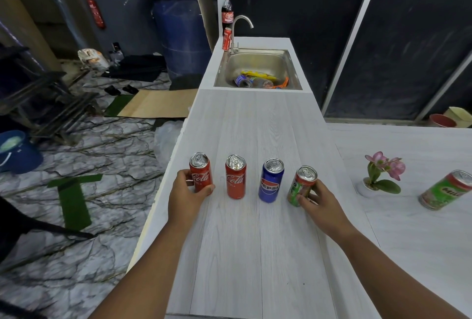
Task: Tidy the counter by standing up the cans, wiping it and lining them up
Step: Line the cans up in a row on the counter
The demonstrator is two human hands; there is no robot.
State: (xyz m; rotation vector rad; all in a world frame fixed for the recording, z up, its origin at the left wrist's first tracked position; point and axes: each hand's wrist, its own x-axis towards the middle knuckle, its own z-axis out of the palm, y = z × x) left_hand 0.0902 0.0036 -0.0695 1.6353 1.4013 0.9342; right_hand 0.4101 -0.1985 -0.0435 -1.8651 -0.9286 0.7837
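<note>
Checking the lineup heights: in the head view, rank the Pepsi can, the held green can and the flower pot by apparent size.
1. Pepsi can, largest.
2. Green can, shorter, in the right hand.
3. Flower pot, smallest, though farther off.

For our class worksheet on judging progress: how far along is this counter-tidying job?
Done: four cans stand upright in a row on the white counter. In hand: the left hand grips the end red Coca-Cola can, and the right hand the green and red can. Left: the green Milo can stands apart, beside the pink potted flower. Wiping cannot be judged.
</note>
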